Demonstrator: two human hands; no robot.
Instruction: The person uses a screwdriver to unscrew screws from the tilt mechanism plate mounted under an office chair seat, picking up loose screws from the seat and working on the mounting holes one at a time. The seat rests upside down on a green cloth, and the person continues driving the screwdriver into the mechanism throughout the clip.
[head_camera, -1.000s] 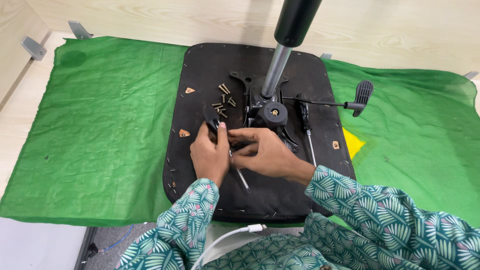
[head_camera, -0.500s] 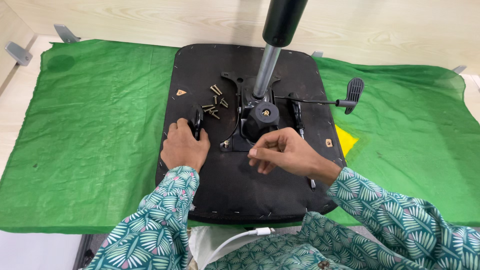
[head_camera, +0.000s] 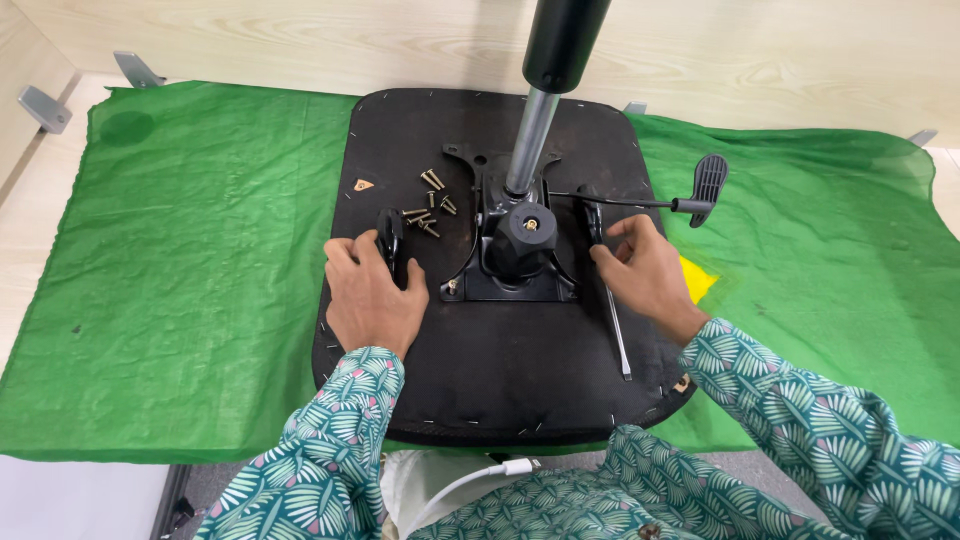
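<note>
Nearest the camera, two patterned teal sleeves (head_camera: 330, 470) reach forward over the near edge of a black seat pan (head_camera: 500, 370) that lies upside down on a green cloth (head_camera: 180, 260).

The left hand (head_camera: 372, 295) rests palm down on the pan, its fingers curled loosely around a small black handle (head_camera: 390, 238) that stands up between thumb and forefinger; the grip looks closed on it, though how tightly cannot be told. Just beyond and to the right of that handle lies a loose scatter of brass screws (head_camera: 430, 205), near but not touching the fingers.

The right hand (head_camera: 645, 275) lies on the pan's right side with fingers spread and bent, fingertips down by the black grip of a screwdriver (head_camera: 612, 310), whose shaft runs back toward the person, under the hand's inner edge. Whether the fingers pinch it or only touch it cannot be told.

Between the hands, bolted to the pan, sits the black metal plate (head_camera: 515, 285) with a round knob (head_camera: 522, 235) on top. From just beyond the knob a steel column (head_camera: 530, 140) rises away and ends in a black cylinder (head_camera: 565, 40). A thin rod runs right from the plate, past the right hand's fingertips, to a black paddle lever (head_camera: 708, 180) out over the cloth. A yellow patch (head_camera: 697, 280) shows on the cloth just right of the right hand.

Farthest off is a pale wood floor (head_camera: 300, 45).
</note>
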